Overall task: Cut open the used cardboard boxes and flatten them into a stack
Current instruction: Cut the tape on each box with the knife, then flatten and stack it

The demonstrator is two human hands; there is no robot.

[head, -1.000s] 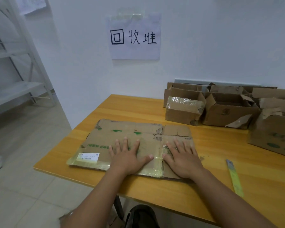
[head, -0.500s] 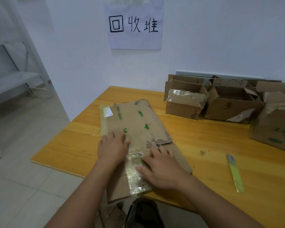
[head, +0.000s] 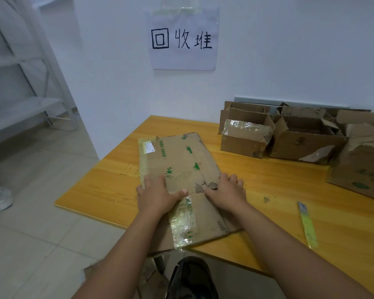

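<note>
A flattened cardboard box with green print and clear tape lies lengthwise on the wooden table, its near end hanging over the front edge. My left hand rests on its left side, thumb spread across the top. My right hand rests on its right side, thumb pointing inward. Both hands press down with fingers fairly straight. A yellow-green utility knife lies on the table to the right of my right arm, untouched.
Several used cardboard boxes stand along the wall at the back right, one small taped box nearest. A handwritten paper sign hangs on the wall. A white shelf stands at left; a dark object sits below the table edge.
The flattened box has been turned from lying crosswise to lying lengthwise, away from me. Both hands moved from its middle to its two sides.
</note>
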